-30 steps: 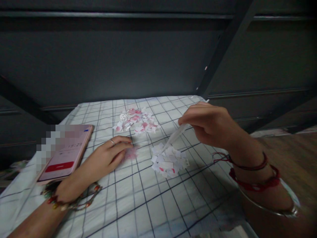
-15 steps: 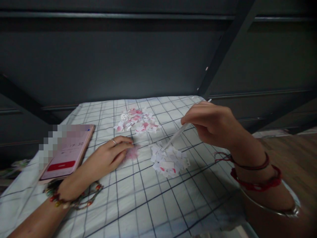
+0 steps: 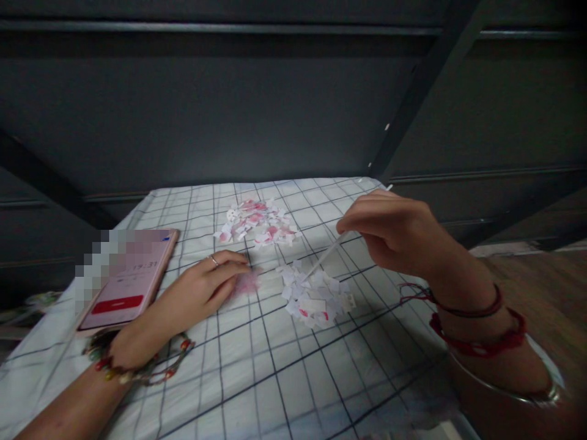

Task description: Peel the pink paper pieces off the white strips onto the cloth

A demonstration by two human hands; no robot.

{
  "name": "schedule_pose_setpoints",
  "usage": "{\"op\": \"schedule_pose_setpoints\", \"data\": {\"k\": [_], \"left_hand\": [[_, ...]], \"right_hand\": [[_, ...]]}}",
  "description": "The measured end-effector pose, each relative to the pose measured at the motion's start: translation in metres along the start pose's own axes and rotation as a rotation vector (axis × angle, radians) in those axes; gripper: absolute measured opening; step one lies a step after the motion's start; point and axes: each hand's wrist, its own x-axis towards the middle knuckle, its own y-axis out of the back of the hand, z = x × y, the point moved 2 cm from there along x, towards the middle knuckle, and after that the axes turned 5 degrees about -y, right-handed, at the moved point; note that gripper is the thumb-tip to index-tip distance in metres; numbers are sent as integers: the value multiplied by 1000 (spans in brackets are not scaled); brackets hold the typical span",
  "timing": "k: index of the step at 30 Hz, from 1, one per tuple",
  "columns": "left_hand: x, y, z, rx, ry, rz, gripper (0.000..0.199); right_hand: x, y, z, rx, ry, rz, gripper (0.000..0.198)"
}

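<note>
My right hand (image 3: 389, 232) is closed around a thin whitish straw (image 3: 328, 255), held at a slant. Its lower end reaches the near pile of small white paper scraps (image 3: 316, 299), a few of them marked red; its upper end pokes out above the hand. My left hand (image 3: 202, 287) lies on the cloth with fingers stretched out and loosely bent. Around its fingertips is a faint pink, blurry patch (image 3: 247, 282); whether it is a stain or a filmy thing I cannot tell. Farther back lies a second pile of paper scraps (image 3: 261, 225), white and pink.
A checked white cloth (image 3: 257, 385) covers the table. At the left, a pink-edged phone (image 3: 121, 293) with a lit screen lies beside my left forearm. A dark panelled wall (image 3: 229, 116) stands behind the table's far edge. Wooden floor (image 3: 541, 281) shows at the right.
The view has shifted very slightly. The phone's displayed digits went from 19:30 to 19:31. Both hands, the straw and the scrap piles stay practically in place.
</note>
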Motion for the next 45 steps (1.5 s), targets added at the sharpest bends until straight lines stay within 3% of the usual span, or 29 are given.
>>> {"op": "schedule_pose_setpoints", "data": {"k": [7, 13, 20, 24, 28, 34, 41, 45], "left_hand": [[-1, 0, -1, 2, -6, -8, 32], [-1, -1, -2, -3, -5, -23, 33], [0, 0, -1, -36, 28, -28, 33], [-1, 0, -2, -24, 12, -17, 33], [-1, 0, -1, -14, 5, -21, 33], [-1, 0, -1, -45, 32, -28, 33], [-1, 0, -1, -8, -14, -1, 31], [-1, 1, -1, -4, -18, -7, 32]], "right_hand": [[-2, 2, 6, -66, -69, 31, 32], [0, 0, 2, -29, -76, -57, 35], [-3, 2, 8, -183, -84, 50, 31], [-3, 2, 6, -88, -71, 0, 34], [-2, -3, 7, -159, -137, -52, 29], [-4, 2, 12, -263, -138, 18, 29], [-4, -10, 14, -288, -161, -25, 30], [-5, -12, 16, -290, -197, 63, 32]]}}
